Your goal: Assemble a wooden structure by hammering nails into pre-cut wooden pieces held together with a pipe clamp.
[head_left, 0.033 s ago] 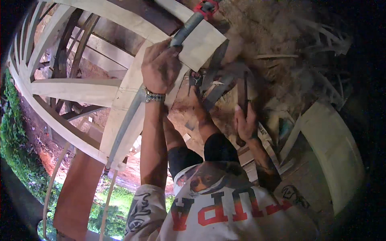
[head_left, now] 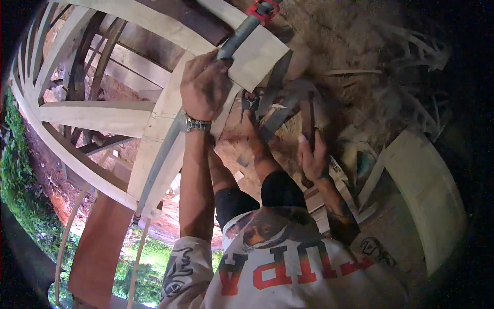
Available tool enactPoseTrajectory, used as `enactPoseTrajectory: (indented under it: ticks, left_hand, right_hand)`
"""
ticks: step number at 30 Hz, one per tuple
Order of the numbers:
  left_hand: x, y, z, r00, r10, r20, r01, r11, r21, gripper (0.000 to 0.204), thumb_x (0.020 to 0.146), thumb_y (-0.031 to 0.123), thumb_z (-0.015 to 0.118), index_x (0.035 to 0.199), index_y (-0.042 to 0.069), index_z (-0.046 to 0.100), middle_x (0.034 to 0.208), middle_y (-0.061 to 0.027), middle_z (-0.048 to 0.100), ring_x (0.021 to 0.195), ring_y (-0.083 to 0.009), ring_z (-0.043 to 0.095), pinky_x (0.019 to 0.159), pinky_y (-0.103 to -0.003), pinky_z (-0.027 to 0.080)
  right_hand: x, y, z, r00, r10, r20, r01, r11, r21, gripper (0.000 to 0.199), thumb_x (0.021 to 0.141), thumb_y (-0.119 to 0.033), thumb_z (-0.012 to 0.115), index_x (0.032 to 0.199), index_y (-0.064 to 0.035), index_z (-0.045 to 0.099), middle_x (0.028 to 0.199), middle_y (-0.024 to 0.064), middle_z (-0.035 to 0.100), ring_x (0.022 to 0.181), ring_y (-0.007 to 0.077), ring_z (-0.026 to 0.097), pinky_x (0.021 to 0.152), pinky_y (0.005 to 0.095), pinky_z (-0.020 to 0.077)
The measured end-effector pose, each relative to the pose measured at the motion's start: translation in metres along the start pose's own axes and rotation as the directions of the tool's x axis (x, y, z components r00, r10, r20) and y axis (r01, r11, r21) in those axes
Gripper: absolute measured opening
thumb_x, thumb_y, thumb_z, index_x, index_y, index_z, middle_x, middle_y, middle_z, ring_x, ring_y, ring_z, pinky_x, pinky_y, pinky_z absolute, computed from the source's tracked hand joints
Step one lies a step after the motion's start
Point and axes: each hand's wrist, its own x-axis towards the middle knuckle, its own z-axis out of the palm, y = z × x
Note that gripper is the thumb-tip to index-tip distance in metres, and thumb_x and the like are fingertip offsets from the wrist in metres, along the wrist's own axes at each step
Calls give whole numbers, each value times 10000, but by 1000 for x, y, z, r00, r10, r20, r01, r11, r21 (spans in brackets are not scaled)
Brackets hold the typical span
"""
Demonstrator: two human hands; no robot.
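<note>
My left hand [head_left: 203,85], with a metal watch at the wrist, is closed around a long grey metal pipe [head_left: 163,154]. The pipe lies along a pale wooden beam [head_left: 154,129] and ends at a red clamp head [head_left: 262,7] at the top. My right hand [head_left: 311,157] grips a narrow dark tool [head_left: 307,116] that stands upright over the wood-littered floor. My knee and sandalled foot [head_left: 250,103] rest between the two hands, beside the beam's sawn end [head_left: 260,56].
A pale wooden frame of curved ribs and crossbars [head_left: 98,116] spreads to the left, open to red earth and green plants [head_left: 15,170] far below. Shavings and offcuts [head_left: 360,72] cover the floor on the right. A curved pale plank [head_left: 427,195] lies at the right.
</note>
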Motion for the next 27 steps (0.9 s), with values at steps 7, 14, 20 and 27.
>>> enactPoseTrajectory:
  ticks: [7,14,20,27]
  left_hand:
    - [-6,-3,1,1000,-3,-29,2,1000,-25,230,718,17,620,930,53,702,1079,-153,670,953,-324,622,813,-382,519]
    - [-5,-3,4,1000,3,-28,-3,1000,18,233,710,26,637,926,72,710,1087,-122,671,954,-310,618,804,-392,523]
    - [-10,-8,4,1000,-20,-3,20,999,29,240,699,53,661,926,105,719,1121,-95,663,965,-300,605,821,-392,515]
    - [-8,-7,1,1000,-24,-12,24,999,28,215,702,71,664,899,131,727,1125,-58,666,963,-292,599,825,-386,514]
  right_hand:
    - [8,-86,-5,968,-210,135,218,975,-46,229,923,-188,536,1046,5,516,760,84,544,687,199,526,636,337,434]
    - [20,-134,0,917,-385,108,385,923,23,471,909,-216,619,1260,55,462,1078,263,624,993,386,638,847,411,502]
    - [23,-139,11,946,-302,116,322,915,-242,468,904,-232,627,1274,13,479,1036,235,650,934,397,651,805,432,518]
    - [10,-137,5,722,-692,7,687,715,-130,496,903,-241,620,1258,75,481,1202,256,572,1135,387,556,964,408,428]
